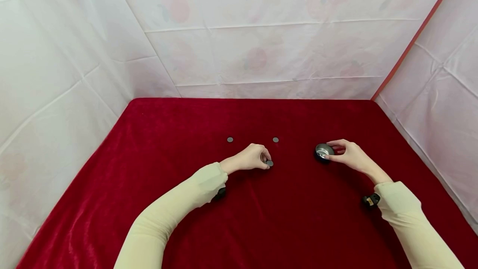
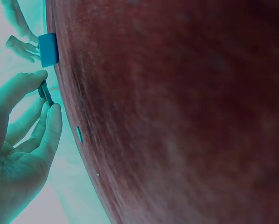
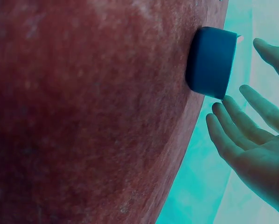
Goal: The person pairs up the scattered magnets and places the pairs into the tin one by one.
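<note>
My left hand (image 1: 254,157) pinches a small grey coin-like disc (image 1: 269,163) between thumb and fingertips, above the red cloth. In the left wrist view the disc (image 2: 46,92) shows dark and nearly edge-on. Two similar flat grey discs lie beyond that hand, a left disc (image 1: 230,140) and a right disc (image 1: 275,140). Further right stands a small round bowl (image 1: 323,152), shiny metal inside and dark outside. My right hand (image 1: 350,155) is beside it, fingers and thumb spread around its right side. In the right wrist view the fingertips (image 3: 228,101) come close to the bowl's rim.
A red velvety cloth (image 1: 186,123) covers the table. Pale printed curtains (image 1: 231,53) hang behind and along both sides. Dark wrist devices sit under the sleeves, one at the right cuff (image 1: 371,199).
</note>
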{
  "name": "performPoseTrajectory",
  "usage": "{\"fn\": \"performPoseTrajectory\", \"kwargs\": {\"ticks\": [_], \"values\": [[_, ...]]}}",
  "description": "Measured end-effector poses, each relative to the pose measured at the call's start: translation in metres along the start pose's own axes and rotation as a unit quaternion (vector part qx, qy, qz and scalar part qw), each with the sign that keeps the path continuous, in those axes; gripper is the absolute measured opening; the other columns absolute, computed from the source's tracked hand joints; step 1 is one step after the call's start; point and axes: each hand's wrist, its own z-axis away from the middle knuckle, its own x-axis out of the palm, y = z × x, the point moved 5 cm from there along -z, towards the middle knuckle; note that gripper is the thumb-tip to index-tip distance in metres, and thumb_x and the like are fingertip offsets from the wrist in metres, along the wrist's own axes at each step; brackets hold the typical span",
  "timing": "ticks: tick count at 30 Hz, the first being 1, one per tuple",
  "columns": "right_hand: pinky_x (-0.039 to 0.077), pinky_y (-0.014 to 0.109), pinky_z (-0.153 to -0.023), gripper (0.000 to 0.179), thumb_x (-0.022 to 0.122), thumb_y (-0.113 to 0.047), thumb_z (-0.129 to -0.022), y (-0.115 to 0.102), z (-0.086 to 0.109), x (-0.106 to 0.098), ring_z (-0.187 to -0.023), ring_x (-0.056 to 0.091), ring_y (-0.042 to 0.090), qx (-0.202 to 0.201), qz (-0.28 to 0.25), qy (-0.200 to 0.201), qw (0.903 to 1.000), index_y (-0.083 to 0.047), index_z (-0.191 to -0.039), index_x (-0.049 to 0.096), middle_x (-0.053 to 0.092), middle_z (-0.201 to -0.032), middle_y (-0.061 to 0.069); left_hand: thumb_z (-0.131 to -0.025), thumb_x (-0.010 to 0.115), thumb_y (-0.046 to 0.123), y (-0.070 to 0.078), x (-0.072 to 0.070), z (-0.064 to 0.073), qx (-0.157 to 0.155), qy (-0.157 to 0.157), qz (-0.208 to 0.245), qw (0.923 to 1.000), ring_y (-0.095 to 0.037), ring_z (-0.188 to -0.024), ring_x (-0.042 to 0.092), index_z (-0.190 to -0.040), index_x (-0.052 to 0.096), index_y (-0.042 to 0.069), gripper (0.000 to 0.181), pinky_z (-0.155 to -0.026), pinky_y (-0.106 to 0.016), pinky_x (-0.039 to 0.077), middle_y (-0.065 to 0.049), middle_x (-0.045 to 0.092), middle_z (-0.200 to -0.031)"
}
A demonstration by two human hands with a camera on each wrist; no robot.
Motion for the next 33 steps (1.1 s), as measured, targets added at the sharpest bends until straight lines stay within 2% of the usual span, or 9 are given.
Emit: {"fn": "performPoseTrajectory", "kwargs": {"ticks": [6, 11, 17, 25, 33], "values": [[0.047, 0.039, -0.078, 0.053, 0.069, -0.021, -0.077, 0.005, 0.000, -0.001, -0.098, 0.054, 0.036, 0.020, -0.002, -0.023, 0.9995, 0.009, -0.117, 0.051, 0.054, -0.110, 0.025, -0.076, 0.069, 0.012, 0.002, 0.003, -0.008, 0.003, 0.009, 0.004, 0.9999, -0.008, -0.070, 0.054, -0.087, 0.067, 0.005, 0.013, -0.062, -0.015, 0.043, -0.001, 0.060, -0.078], [0.048, 0.028, -0.074, 0.058, 0.069, -0.024, -0.077, 0.007, 0.001, -0.001, -0.099, 0.054, 0.036, 0.035, -0.016, -0.045, 0.9982, 0.008, -0.120, 0.048, 0.053, -0.112, 0.025, -0.076, 0.069, 0.012, 0.005, 0.006, -0.014, 0.005, 0.009, 0.003, 0.9999, -0.008, -0.070, 0.054, -0.086, 0.068, 0.005, 0.013, -0.062, -0.014, 0.043, -0.001, 0.060, -0.078], [0.046, 0.018, -0.070, 0.059, 0.070, -0.021, -0.076, 0.010, -0.001, 0.002, -0.099, 0.054, 0.036, 0.033, -0.030, -0.056, 0.9975, 0.010, -0.121, 0.046, 0.054, -0.111, 0.026, -0.076, 0.069, 0.013, 0.008, 0.010, -0.021, 0.003, 0.008, 0.007, 0.9999, -0.007, -0.070, 0.055, -0.087, 0.068, 0.006, 0.014, -0.062, -0.014, 0.043, -0.001, 0.062, -0.078], [0.048, 0.025, -0.072, 0.061, 0.070, -0.019, -0.076, 0.012, -0.002, 0.005, -0.100, 0.053, 0.037, 0.031, -0.027, -0.064, 0.9971, 0.012, -0.122, 0.044, 0.051, -0.113, 0.028, -0.075, 0.070, 0.014, 0.014, 0.012, -0.032, -0.017, 0.007, 0.022, 0.9996, -0.005, -0.068, 0.054, -0.088, 0.068, 0.005, 0.015, -0.061, -0.013, 0.042, 0.001, 0.063, -0.076], [0.048, 0.028, -0.073, 0.061, 0.069, -0.018, -0.077, 0.009, -0.003, 0.006, -0.100, 0.053, 0.038, 0.031, -0.028, -0.071, 0.9966, 0.014, -0.122, 0.043, 0.051, -0.113, 0.030, -0.076, 0.069, 0.015, 0.025, 0.013, -0.046, -0.002, 0.008, -0.015, 0.9999, -0.004, -0.069, 0.054, -0.089, 0.069, 0.007, 0.015, -0.065, -0.012, 0.040, 0.002, 0.064, -0.077]]}}
